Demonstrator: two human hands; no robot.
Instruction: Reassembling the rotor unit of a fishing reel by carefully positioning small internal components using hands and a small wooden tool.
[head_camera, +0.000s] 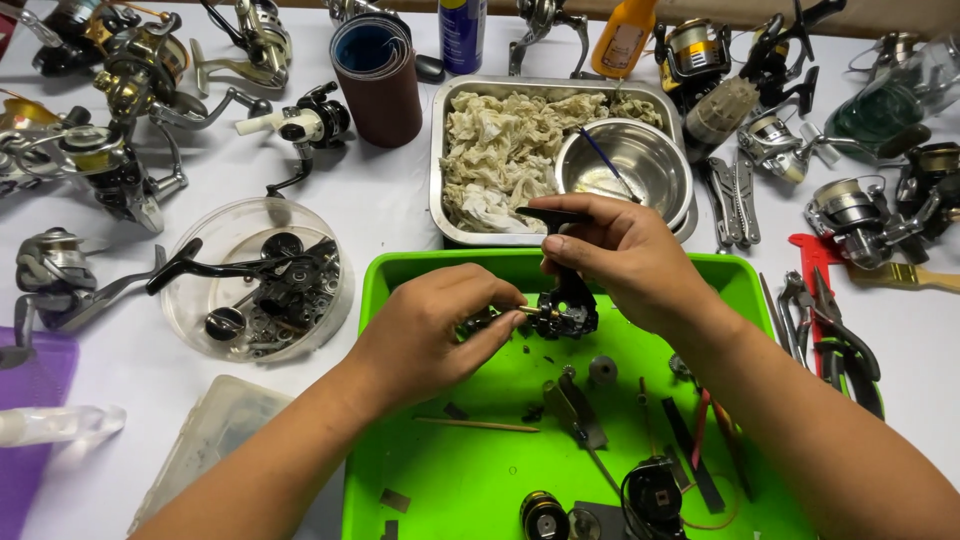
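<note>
Fingers of the right hand (620, 255) pinch a black metal fishing-reel body (566, 312) above the bright green plastic tray (470, 470) at the counter's near edge, while left hand (432, 330) fingers pinch its side.

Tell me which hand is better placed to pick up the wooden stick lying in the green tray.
Probably the left hand: the stick lies just below it in the tray, and it only pinches a small part against the reel body. The right hand grips that body and is farther off.
</note>
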